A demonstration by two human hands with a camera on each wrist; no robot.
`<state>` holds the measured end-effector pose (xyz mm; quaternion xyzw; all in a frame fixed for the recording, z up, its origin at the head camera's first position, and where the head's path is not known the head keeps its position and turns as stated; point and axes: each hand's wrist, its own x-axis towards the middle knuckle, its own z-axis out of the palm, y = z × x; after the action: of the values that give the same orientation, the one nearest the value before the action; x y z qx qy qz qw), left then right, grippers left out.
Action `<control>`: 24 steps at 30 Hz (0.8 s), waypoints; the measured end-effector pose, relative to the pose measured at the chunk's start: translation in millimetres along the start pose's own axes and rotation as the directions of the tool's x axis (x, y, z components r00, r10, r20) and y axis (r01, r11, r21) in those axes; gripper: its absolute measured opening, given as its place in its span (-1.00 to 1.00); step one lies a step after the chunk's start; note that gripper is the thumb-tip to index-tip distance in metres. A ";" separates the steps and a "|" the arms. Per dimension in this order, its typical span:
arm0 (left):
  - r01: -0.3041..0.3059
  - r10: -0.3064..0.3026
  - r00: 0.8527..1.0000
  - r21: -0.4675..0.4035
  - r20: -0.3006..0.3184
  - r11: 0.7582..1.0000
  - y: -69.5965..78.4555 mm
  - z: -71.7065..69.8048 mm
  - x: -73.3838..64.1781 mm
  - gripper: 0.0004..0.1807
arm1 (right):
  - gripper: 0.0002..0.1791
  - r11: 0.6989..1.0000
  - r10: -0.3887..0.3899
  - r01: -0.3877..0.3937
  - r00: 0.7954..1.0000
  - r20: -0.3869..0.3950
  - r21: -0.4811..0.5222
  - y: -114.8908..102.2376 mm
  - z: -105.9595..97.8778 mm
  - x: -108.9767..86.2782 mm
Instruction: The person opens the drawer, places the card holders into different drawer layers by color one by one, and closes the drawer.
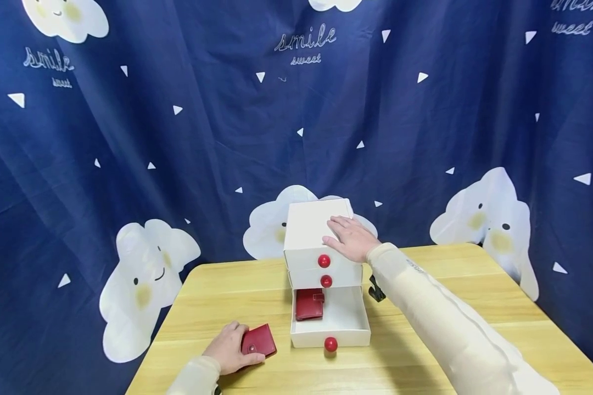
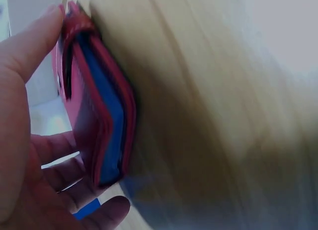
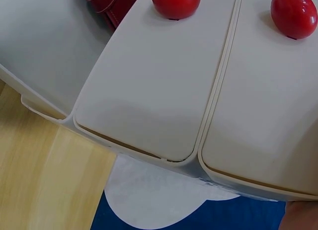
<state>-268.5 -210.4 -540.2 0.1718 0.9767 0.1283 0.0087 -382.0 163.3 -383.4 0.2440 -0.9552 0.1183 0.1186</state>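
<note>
My left hand (image 1: 229, 346) grips a small red wallet (image 1: 259, 340) at the front left of the table, left of the drawer unit. In the left wrist view the wallet (image 2: 112, 111) is seen edge-on, its blue inside showing, with the thumb by its strap and fingers along its far end. My right hand (image 1: 352, 238) rests with extended fingers on the top of a white drawer unit (image 1: 309, 225). The unit's bottom drawer (image 1: 346, 315) is pulled out, and another red wallet (image 1: 308, 305) lies in its left part. The two upper drawers are closed.
Each drawer front has a round red knob (image 1: 330, 344). A black object (image 1: 376, 289) sits right of the unit, beside my right sleeve. Behind the wooden table (image 1: 227, 285) hangs a dark blue curtain (image 1: 217, 109) with clouds and triangles.
</note>
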 end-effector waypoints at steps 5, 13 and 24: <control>-0.010 0.011 0.999 -0.024 0.031 1.000 -10.2 -7.4 -5.6 -0.05 | -0.19 1.000 -0.001 0.001 1.000 0.001 0.010 -0.2 -0.6 0.3; -0.054 0.055 0.996 -0.027 0.072 0.998 -17.6 -10.9 -7.3 -0.09 | -0.21 1.000 0.005 -0.005 1.000 0.002 0.013 -1.7 -1.1 0.0; -0.063 0.067 0.994 -0.051 0.081 0.997 -14.9 -11.1 0.1 -0.08 | -0.22 1.000 0.002 -0.002 1.000 0.002 0.017 -0.4 -0.2 2.1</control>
<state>-274.2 -226.7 -533.2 0.2086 0.9660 0.1448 0.0490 -383.5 162.1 -382.5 0.2442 -0.9545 0.1262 0.1155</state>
